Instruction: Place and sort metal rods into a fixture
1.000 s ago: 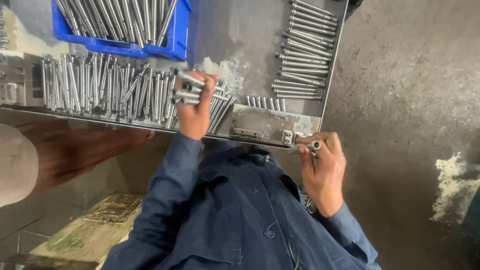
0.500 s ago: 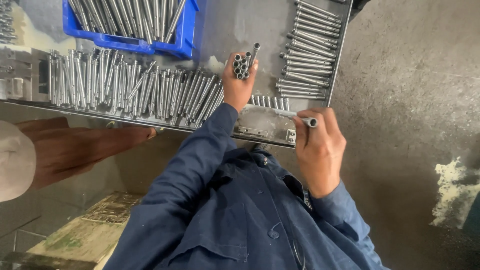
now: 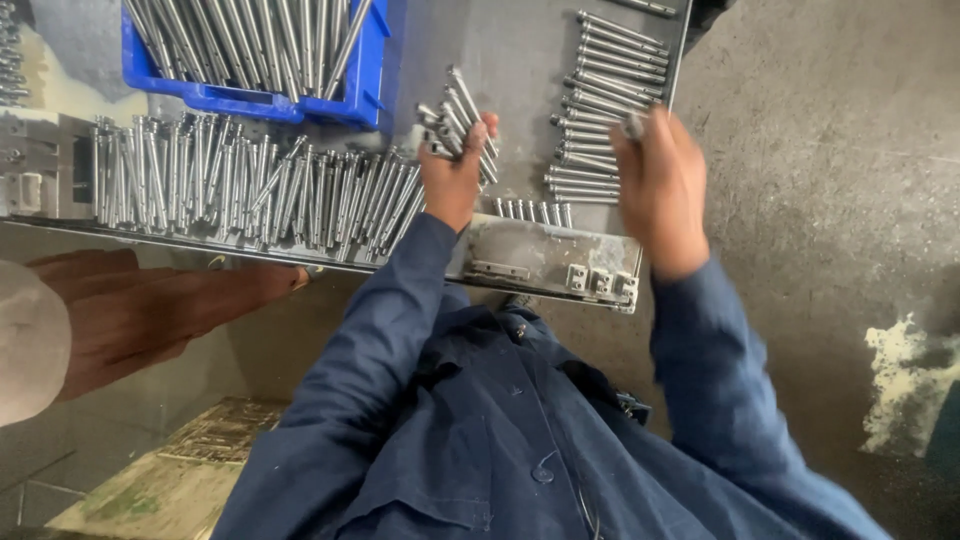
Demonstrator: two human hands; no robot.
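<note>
Clenched around a fanned bundle of metal rods, the left hand hovers over the steel counter, just right of the long row of rods lying side by side. At the stacked column of rods near the counter's right edge is the right hand; its grip seems to pinch one rod's end, though blur hides it. Behind sits a blue bin holding more rods.
</note>
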